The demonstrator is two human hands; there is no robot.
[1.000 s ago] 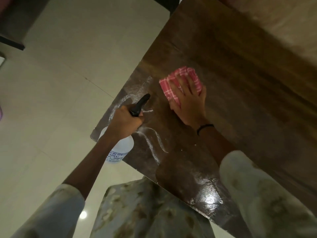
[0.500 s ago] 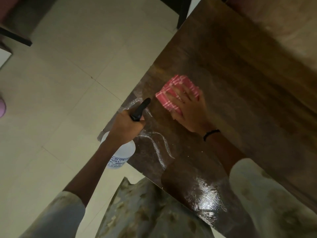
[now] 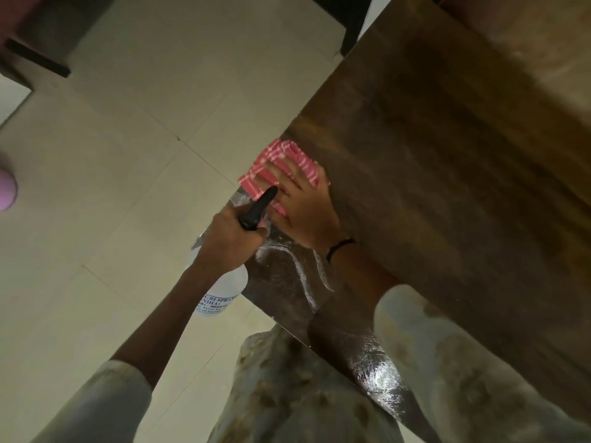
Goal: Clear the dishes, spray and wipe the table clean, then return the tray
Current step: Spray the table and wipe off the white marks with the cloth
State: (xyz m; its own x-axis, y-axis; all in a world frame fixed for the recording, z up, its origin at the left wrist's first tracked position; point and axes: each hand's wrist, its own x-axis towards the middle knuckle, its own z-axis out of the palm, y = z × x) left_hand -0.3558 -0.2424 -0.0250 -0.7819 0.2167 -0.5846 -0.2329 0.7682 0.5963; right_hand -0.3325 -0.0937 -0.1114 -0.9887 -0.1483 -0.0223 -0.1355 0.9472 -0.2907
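A: Two hands in view, both busy. Right hand (image 3: 303,207) lies flat, fingers spread, pressing the red checked cloth (image 3: 281,166) onto the wooden bench (image 3: 447,187). Left hand (image 3: 228,243) has its grip wrapped round the neck of the spray bottle (image 3: 224,290), black nozzle (image 3: 259,207) pointing up and away from the person, toward the cloth.

B: Where's the cloth relative to the wet stuff?

A: Cloth sits at the bench's left edge, far side of the hand. White spray streaks (image 3: 302,276) lie nearer the person, just behind the right wrist, around the black wristband (image 3: 340,247). More wet sheen (image 3: 374,362) closer in still, by the near corner.

B: So the next stroke is a pull?

A: Likely. Streaks run roughly toward the person, so the cloth would need to drag back along that line. Right hand is the only one on it.

B: Bottle in the way?

A: Possibly. Nozzle overlaps the cloth's near edge in this view; can't tell if they touch. Bottle body hangs off the bench edge over the tiled floor (image 3: 128,187).

B: Dishes, tray?

A: None visible.
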